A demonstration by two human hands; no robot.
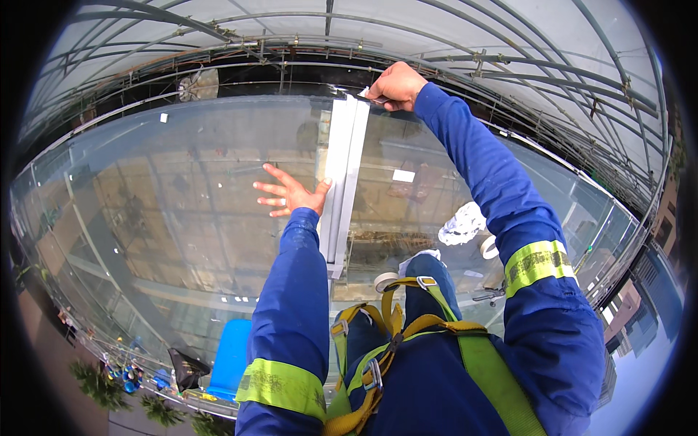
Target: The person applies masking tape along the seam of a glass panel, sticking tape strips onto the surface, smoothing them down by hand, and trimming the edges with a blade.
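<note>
Down the middle of a glass panel [240,174] runs a long pair of white strips [343,167] with a narrower grey band between them. My left hand [291,192] lies beside the strips with its fingers spread, its thumb touching their left edge. At the far end of the strips, my right hand [396,87] is closed near the glass edge. A small, dark, thin thing shows under its fingers, with a bit of white by the fingertips; what it is I cannot make out.
By my knees are a tape roll [385,281], another tape roll [489,248] and a crumpled white cloth [462,224]. A blue plastic piece [231,356] and a black bag [189,369] sit at the lower left. Scaffold poles [465,57] run beyond the far edge. I wear a harness [502,385].
</note>
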